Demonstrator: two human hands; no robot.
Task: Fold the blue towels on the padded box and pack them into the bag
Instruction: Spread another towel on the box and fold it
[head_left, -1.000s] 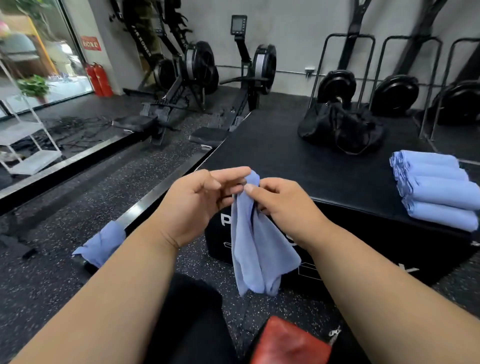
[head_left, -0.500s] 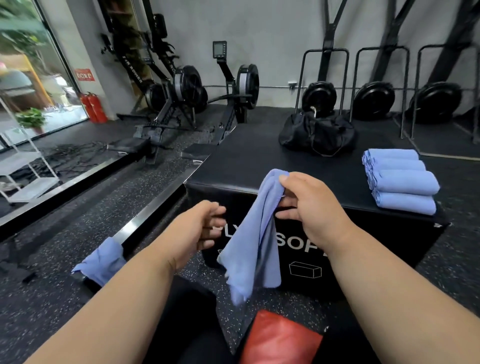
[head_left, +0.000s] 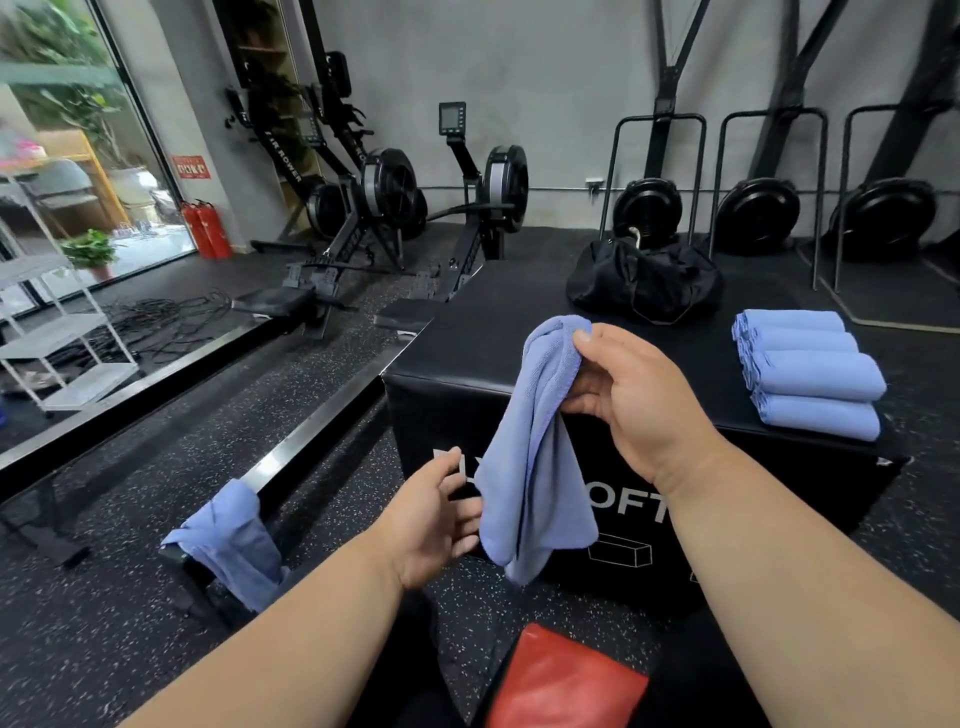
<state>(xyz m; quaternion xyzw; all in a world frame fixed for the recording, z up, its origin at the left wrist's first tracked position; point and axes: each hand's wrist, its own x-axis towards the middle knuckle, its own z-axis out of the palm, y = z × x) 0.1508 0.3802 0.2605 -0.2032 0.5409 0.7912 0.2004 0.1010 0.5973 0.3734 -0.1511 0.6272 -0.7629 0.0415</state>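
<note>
Towel (head_left: 535, 457): hangs bunched before box (head_left: 457, 374), pinched at top by right hand (head_left: 639, 400). Left hand (head_left: 436, 525): loose, fingers touching lower edge. Advice: catch a bottom corner, spread flat. 4 folded towels (head_left: 810, 374), bag (head_left: 644, 286) on box.

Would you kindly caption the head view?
Right hand holds a hanging blue towel before the padded box; left hand reaches its edge.

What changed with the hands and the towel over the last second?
The left hand let go of the hanging blue cloth towel and dropped to its lower edge; the right hand kept its pinch and lifted it. The folded blue towel stack and black duffel bag stayed put.
</note>
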